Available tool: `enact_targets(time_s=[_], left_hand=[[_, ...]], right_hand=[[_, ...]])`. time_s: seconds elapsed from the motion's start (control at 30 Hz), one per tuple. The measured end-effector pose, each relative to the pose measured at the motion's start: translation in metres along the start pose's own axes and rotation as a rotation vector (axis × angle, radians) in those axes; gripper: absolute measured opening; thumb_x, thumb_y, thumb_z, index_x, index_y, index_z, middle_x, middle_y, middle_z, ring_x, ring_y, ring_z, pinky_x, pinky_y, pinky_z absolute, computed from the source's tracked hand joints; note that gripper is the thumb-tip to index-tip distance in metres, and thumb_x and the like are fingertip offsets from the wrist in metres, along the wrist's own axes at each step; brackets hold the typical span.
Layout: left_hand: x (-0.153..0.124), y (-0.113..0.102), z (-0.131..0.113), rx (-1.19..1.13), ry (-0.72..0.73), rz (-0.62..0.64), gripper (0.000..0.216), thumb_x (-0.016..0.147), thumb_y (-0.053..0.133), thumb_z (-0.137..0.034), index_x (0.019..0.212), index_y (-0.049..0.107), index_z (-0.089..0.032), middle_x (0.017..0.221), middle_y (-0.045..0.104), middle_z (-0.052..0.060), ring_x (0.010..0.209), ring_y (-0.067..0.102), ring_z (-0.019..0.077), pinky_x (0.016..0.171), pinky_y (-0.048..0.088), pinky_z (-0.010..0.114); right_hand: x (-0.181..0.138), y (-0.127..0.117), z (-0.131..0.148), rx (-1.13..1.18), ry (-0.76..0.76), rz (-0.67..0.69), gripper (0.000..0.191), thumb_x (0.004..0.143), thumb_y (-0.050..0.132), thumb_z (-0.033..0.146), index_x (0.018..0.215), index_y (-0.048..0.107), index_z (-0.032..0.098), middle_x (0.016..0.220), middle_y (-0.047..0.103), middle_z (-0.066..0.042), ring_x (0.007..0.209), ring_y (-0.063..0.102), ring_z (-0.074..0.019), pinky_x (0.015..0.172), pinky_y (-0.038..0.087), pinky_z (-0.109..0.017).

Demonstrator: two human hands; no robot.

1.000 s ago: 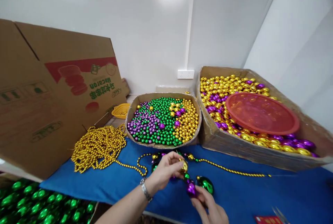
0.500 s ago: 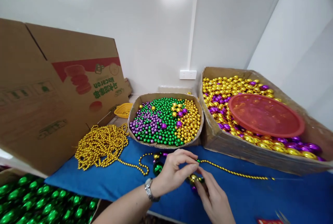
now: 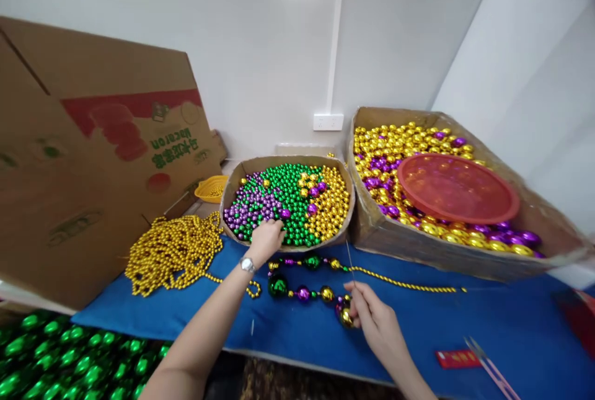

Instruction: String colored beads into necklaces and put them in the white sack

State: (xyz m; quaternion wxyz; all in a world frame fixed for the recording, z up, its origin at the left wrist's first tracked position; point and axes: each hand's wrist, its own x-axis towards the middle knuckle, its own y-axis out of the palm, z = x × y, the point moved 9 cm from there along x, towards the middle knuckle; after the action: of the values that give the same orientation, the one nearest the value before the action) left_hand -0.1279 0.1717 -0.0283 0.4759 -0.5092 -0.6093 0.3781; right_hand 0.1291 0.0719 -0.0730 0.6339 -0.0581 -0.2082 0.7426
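My left hand (image 3: 266,239), with a watch on the wrist, reaches into the middle cardboard box (image 3: 242,170) of small green, purple and gold beads; its fingers are curled down among the beads. My right hand (image 3: 374,315) pinches a thin needle (image 3: 349,262) that stands upright, right beside the gold bead at the end of a strand of large green, purple and gold beads (image 3: 303,293) lying on the blue cloth (image 3: 511,319). A thin gold bead chain (image 3: 409,285) runs off to the right.
A heap of gold bead strings (image 3: 171,252) lies at the left by a large tilted carton (image 3: 83,158). At the right stands a big box of gold and purple balls (image 3: 446,251) with a red plastic basin (image 3: 458,187). Green balls (image 3: 69,356) fill the lower left. Scissors (image 3: 490,366) lie at the lower right.
My left hand let go of the bead strand and moved up into the middle box. My right hand stayed by the strand's end, which now lies stretched on the cloth.
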Motion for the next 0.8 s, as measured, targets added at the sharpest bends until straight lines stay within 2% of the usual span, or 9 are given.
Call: enact_targets(time_s=[0.2,0.3,0.43,0.53,0.6,0.63,0.73,0.8], left_hand=[[0.006,0.02,0.008,-0.009,-0.036,0.103,0.018,0.084,0.052,-0.023,0.1,0.059,-0.019,0.099,0.06,0.013,0.103,0.053,0.0304,0.079,0.044,0.038],[0.006,0.02,0.007,-0.094,-0.025,0.113,0.014,0.079,0.057,-0.017,0.092,0.061,-0.019,0.096,0.062,0.011,0.104,0.054,0.0301,0.083,0.043,0.039],[0.003,0.013,0.002,-0.289,-0.013,0.068,0.011,0.076,0.058,-0.015,0.086,0.063,-0.017,0.094,0.064,0.01,0.101,0.056,0.0281,0.085,0.043,0.039],[-0.004,0.007,-0.009,-0.474,0.005,0.044,0.018,0.084,0.052,-0.024,0.096,0.062,-0.016,0.093,0.066,0.009,0.089,0.063,0.022,0.079,0.048,0.033],[-0.012,0.005,-0.018,-0.68,0.01,0.051,0.025,0.088,0.047,-0.029,0.104,0.059,-0.014,0.097,0.067,0.01,0.085,0.065,0.0189,0.075,0.051,0.03],[-0.017,0.006,-0.022,-0.861,-0.006,0.063,0.026,0.089,0.047,-0.03,0.106,0.058,-0.013,0.1,0.067,0.011,0.085,0.066,0.0185,0.075,0.052,0.03],[-0.031,0.013,-0.032,-1.534,-0.132,0.142,0.025,0.082,0.061,-0.03,0.099,0.061,-0.012,0.1,0.067,0.012,0.085,0.067,0.0188,0.077,0.053,0.031],[-0.04,0.018,-0.039,-1.783,-0.211,0.195,0.024,0.075,0.07,-0.027,0.092,0.063,-0.012,0.091,0.069,0.009,0.081,0.067,0.0179,0.075,0.053,0.029]], right_hand=[[0.003,-0.006,-0.002,0.069,0.101,0.018,0.041,0.092,0.035,0.05,0.108,0.055,0.017,0.063,0.056,0.002,0.053,0.057,-0.0113,0.053,0.047,-0.02],[0.001,-0.004,-0.004,0.035,0.083,0.029,0.04,0.093,0.034,0.046,0.114,0.05,0.017,0.067,0.06,0.0,0.058,0.06,-0.0129,0.057,0.049,-0.022],[-0.002,0.004,0.001,-0.083,-0.015,0.047,0.031,0.094,0.034,0.041,0.105,0.054,0.02,0.072,0.063,-0.002,0.062,0.062,-0.0146,0.061,0.05,-0.024],[-0.006,0.008,0.017,-0.137,-0.179,0.018,0.026,0.095,0.037,0.034,0.097,0.059,0.022,0.081,0.062,-0.004,0.063,0.062,-0.014,0.062,0.05,-0.024],[-0.009,0.01,0.026,-0.16,-0.27,-0.004,0.024,0.095,0.038,0.03,0.098,0.061,0.021,0.082,0.06,-0.004,0.059,0.06,-0.0124,0.06,0.05,-0.023],[-0.01,0.01,0.029,-0.172,-0.304,-0.011,0.024,0.095,0.039,0.029,0.099,0.061,0.021,0.081,0.059,-0.004,0.058,0.06,-0.0117,0.058,0.05,-0.022],[-0.013,0.011,0.034,-0.226,-0.378,-0.038,0.022,0.095,0.041,0.025,0.103,0.06,0.021,0.08,0.059,-0.004,0.06,0.06,-0.0114,0.058,0.05,-0.021],[-0.015,0.01,0.035,-0.274,-0.417,-0.071,0.021,0.094,0.042,0.023,0.105,0.06,0.021,0.082,0.06,-0.004,0.065,0.062,-0.0123,0.061,0.05,-0.022]])
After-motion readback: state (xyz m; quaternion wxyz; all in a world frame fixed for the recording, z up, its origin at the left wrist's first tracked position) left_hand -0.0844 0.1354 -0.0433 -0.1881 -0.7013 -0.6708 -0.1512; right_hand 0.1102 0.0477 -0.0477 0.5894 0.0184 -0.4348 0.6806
